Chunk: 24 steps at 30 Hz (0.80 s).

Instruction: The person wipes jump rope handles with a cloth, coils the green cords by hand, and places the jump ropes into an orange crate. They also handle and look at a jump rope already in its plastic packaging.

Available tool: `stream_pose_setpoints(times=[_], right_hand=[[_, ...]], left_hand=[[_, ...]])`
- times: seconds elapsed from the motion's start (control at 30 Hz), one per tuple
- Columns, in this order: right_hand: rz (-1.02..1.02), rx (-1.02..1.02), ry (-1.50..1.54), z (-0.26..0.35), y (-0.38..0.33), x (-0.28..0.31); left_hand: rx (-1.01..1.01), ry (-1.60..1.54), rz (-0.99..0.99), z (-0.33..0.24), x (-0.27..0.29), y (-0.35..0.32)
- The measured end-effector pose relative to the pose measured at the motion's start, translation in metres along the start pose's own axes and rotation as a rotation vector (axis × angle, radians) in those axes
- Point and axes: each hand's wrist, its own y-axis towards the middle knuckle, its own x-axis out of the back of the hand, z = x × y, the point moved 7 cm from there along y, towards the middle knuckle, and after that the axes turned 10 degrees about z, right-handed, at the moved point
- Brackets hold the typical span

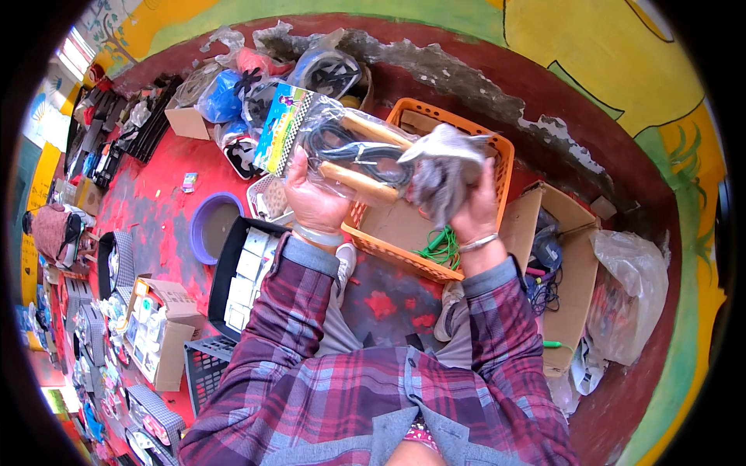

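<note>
A skipping rope [361, 155] with wooden handles and a dark coiled cord lies in a clear plastic bag with a colourful header card. My left hand [317, 200] is closed on the lower edge of this pack, holding it up. My right hand [475, 208] grips a crumpled grey cloth [443, 182], which is against the right end of the pack. Below both hands stands an orange plastic basket [503, 175], with cardboard and a bundle of green cord [443, 247] inside. The fingers behind the pack and cloth are partly hidden.
A cardboard box [571, 291] with cables and a clear plastic bag [633, 295] stand at right. On the left are a purple basin [194, 233], a black bin [225, 268] of white boxes and another cardboard box [167, 349]. Bagged goods [221, 97] line the painted wall.
</note>
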Motion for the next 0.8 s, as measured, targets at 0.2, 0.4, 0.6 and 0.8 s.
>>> stream_pose_setpoints(times=[0.2,0.4,0.6,0.8], right_hand=[[0.034,-0.004,0.023,-0.033,-0.006,-0.029],[-0.030,0.005,-0.128,-0.019,-0.001,0.001],[-0.170,0.481,-0.455,0.035,-0.011,-0.013],[0.412,0.944,-1.798,0.009,-0.042,-0.113]], left_hand=[[0.092,0.087,0.012,0.031,-0.010,-0.003],[0.235,0.213,0.077,0.049,-0.006,-0.011],[0.475,0.316,-0.271,0.062,0.052,-0.018],[0.373,0.251,0.028,0.069,0.004,-0.007]])
